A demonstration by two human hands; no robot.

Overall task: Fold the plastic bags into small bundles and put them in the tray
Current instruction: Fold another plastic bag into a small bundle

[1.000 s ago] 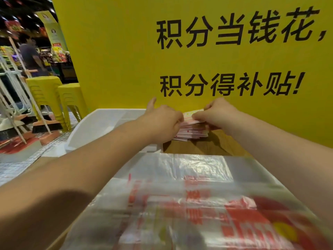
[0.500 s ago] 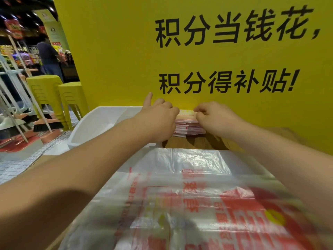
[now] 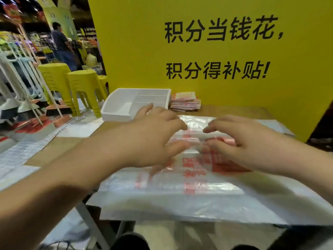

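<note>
Both hands have drawn back from the far edge of the bench (image 3: 234, 110), where half a second ago they were pressed against the stack of folded bundles (image 3: 185, 101). They have let go of it and now sit nearer, over the flat plastic bags (image 3: 180, 188).

The folded bundles lie in a small pile against the foot of the yellow board (image 3: 144, 51), just right of the white tray (image 3: 111, 112) and touching or nearly touching its side wall. They are beside it, not in it, so that part of the task looks undone. The pile was probably parked there to keep the working area free. The tray stands at the far left of the bench with its open side facing near, which would suit sliding bundles in.

The plastic bags are spread flat with their red print up, covering most of the near bench and overhanging its near edge. Laid out like this, the top one is ready to be creased.

The left hand (image 3: 155, 134) reaches in from the near left, palm down, fingers spread and loosely bent, holding nothing. The right hand (image 3: 239, 141) mirrors it from the right, fingers likewise loose and empty, the fingertips of the two hands pointing toward each other. Motion blur hides whether either touches the plastic. My guess is they are about to take up the next bag.
</note>
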